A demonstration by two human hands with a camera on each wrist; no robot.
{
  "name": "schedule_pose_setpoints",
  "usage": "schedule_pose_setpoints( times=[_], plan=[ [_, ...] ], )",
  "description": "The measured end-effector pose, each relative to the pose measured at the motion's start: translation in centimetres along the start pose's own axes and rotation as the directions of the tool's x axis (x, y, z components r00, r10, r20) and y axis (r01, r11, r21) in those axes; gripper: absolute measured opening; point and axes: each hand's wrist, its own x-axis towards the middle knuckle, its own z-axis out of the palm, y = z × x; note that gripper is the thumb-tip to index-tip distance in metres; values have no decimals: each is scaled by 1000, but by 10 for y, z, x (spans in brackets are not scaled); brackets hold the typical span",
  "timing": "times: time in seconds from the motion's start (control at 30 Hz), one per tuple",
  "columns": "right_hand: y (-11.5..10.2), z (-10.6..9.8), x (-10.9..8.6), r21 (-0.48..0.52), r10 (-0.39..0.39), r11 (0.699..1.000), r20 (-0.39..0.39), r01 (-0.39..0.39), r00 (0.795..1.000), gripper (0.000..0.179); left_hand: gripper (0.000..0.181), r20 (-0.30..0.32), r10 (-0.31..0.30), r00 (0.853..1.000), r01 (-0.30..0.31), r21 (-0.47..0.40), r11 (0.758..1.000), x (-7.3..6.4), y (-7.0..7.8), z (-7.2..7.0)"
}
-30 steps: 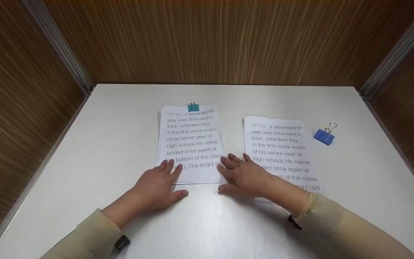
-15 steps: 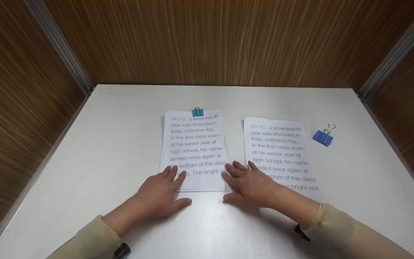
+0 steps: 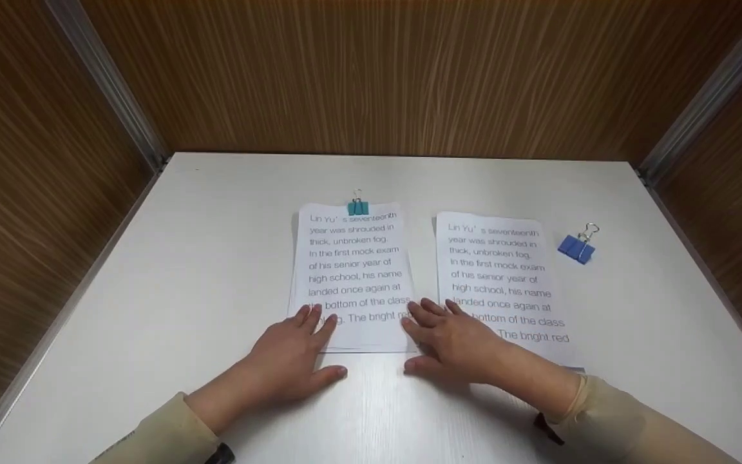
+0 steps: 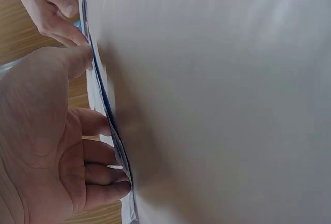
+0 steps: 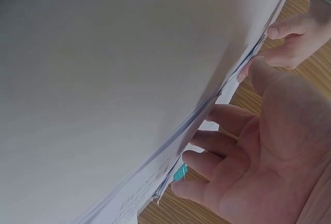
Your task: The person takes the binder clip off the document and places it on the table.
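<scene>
passable: far gap, left stack [image 3: 354, 265] to right stack [image 3: 496, 267] | blocked: near gap, right hand [image 3: 456, 340]

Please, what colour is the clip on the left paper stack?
The clip is teal; the head view shows it best.

Left to right before me: a clipped white paper stack [image 3: 355, 270], a second white paper stack [image 3: 498, 264], a blue metal binder clip [image 3: 576, 249].

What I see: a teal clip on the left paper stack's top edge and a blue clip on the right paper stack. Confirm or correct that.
Wrong on the blue clip: the head view shows it lying on the table, apart from the right stack. The teal clip is on the top edge of the left stack, as stated.
</scene>
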Motion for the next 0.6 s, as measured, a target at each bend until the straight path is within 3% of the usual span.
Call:
schedule_pose_setpoints(
  times=[0.13,0.4,0.6],
  plan=[
    [1,-1,0,-11,-27,1000,-23,26,999,77,86,2,1,1000,-1,7,1000,1,1,-2],
    [-2,0,-4,27,-8,1000,-19,8,1000,76,83,-6,25,1000,-25,2,1000,-1,3,-6],
    [-3,-3,2,16,1,1000,-9,-1,1000,78,77,10,5,1000,-5,20,1000,6,-1,-14]
  ],
)
